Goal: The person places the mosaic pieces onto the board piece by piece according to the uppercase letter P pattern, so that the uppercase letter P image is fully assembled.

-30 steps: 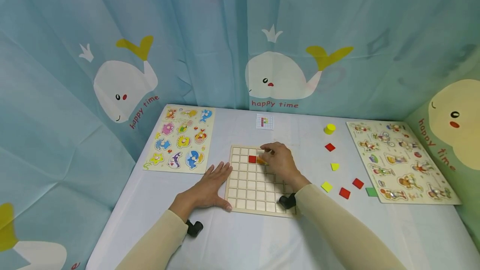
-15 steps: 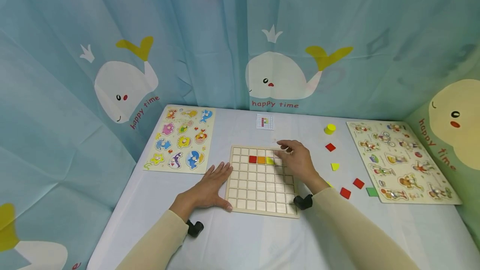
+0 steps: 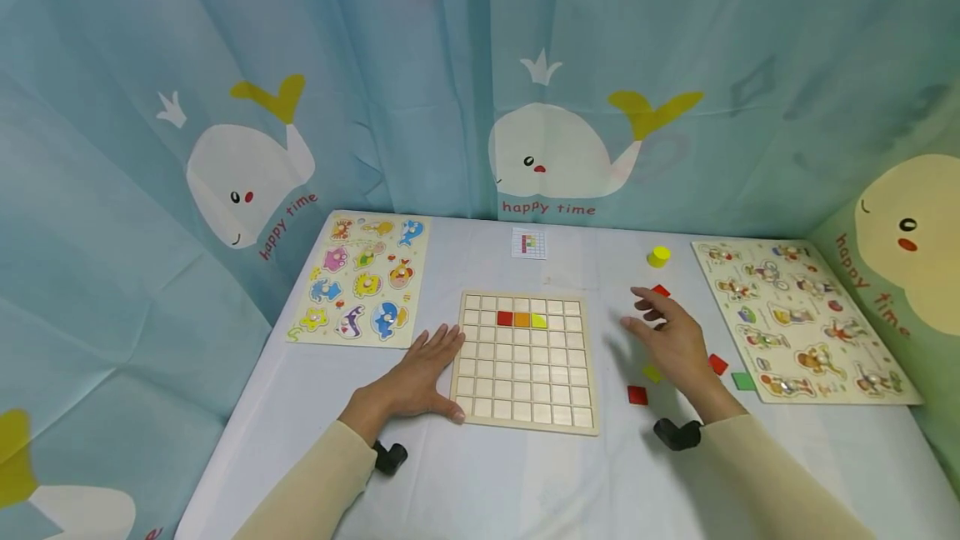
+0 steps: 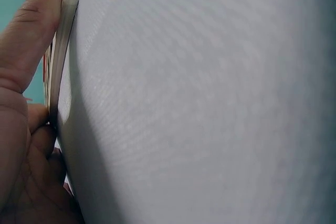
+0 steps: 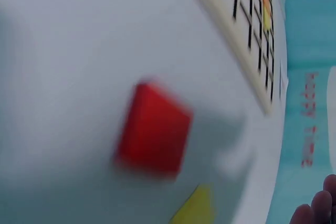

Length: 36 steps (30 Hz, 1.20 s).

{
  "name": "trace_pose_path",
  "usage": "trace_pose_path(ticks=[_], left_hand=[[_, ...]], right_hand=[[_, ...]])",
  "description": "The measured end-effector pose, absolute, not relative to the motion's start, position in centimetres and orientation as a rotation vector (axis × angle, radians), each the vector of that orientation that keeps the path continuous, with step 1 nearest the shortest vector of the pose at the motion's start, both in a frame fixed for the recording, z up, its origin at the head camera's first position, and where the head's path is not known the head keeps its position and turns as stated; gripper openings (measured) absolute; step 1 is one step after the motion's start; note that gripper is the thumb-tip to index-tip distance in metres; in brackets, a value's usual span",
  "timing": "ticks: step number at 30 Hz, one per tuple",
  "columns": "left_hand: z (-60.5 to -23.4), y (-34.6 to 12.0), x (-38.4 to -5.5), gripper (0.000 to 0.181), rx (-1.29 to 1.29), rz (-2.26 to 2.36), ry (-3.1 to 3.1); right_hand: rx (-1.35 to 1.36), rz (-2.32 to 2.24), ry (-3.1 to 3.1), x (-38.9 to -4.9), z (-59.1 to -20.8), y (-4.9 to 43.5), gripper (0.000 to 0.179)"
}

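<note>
A wooden grid board (image 3: 523, 391) lies at mid-table in the head view. One row near its top holds a red square (image 3: 505, 318), an orange square (image 3: 522, 320) and a yellow round-cornered piece (image 3: 538, 321). My left hand (image 3: 411, 380) rests spread along the board's left edge, thumb at the lower corner. To the right of the board, my right hand (image 3: 673, 347) hovers with fingers loosely bent and nothing visible in them. Below it are a loose red square (image 3: 637, 395), blurred in the right wrist view, and a yellow square (image 3: 652, 373).
A small pattern card (image 3: 529, 243) lies behind the board. Two picture puzzles, one with sea animals (image 3: 357, 277) and one with figures (image 3: 806, 323), flank it. A yellow cylinder stack (image 3: 658, 257), more red squares (image 3: 717, 364) and a green piece (image 3: 743, 381) lie at right.
My right hand has left the yellow piece on the board and moved right, over the loose pieces. One loose red square has shifted left toward the board. My left hand stays put.
</note>
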<state>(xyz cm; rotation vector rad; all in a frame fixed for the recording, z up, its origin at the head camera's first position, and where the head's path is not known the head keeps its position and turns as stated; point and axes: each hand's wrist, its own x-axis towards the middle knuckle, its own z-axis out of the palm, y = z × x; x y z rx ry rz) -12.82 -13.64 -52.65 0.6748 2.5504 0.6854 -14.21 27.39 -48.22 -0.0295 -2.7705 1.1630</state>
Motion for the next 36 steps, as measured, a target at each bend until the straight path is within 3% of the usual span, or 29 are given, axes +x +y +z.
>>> trace_pose_path(ticks=[16, 30, 36], left_hand=[[-52.9, -13.6, -12.8, 0.133, 0.666, 0.691, 2.552], [-52.7, -13.5, -12.8, 0.133, 0.668, 0.662, 2.560], [-52.7, -13.5, -12.8, 0.132, 0.669, 0.663, 2.564]], right_hand=[[-0.287, 1.052, -2.963, -7.7, -50.5, 34.8, 0.060], [-0.461, 0.923, -3.041, -6.7, -52.3, 35.0, 0.053], [-0.382, 0.859, -3.011, -6.6, -52.7, 34.8, 0.042]])
